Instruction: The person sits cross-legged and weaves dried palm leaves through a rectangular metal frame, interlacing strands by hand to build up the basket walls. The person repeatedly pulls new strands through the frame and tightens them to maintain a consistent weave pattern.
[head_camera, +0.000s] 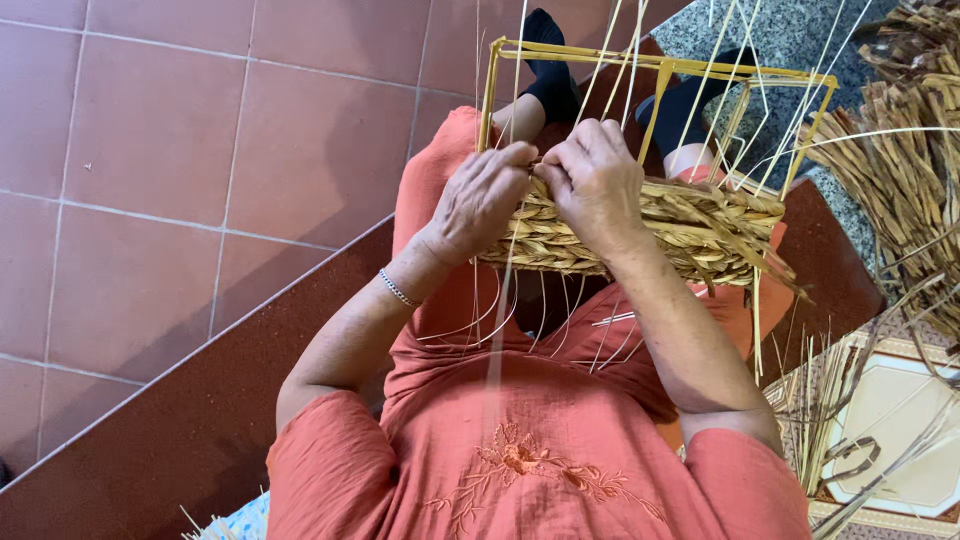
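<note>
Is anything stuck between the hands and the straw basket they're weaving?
Nothing visible. The left hand and right hand both rest directly on the woven band of the half-made straw basket on a yellow wire frame, fingers meeting at its top edge.

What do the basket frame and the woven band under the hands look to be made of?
Basket frame: likely rigid painted metal or cane, with straight, glossy yellow bars. Woven band: dried plant fibre, perhaps seagrass, in matte tan twisted strands. Both hands, left hand and right hand, press on it.
</note>
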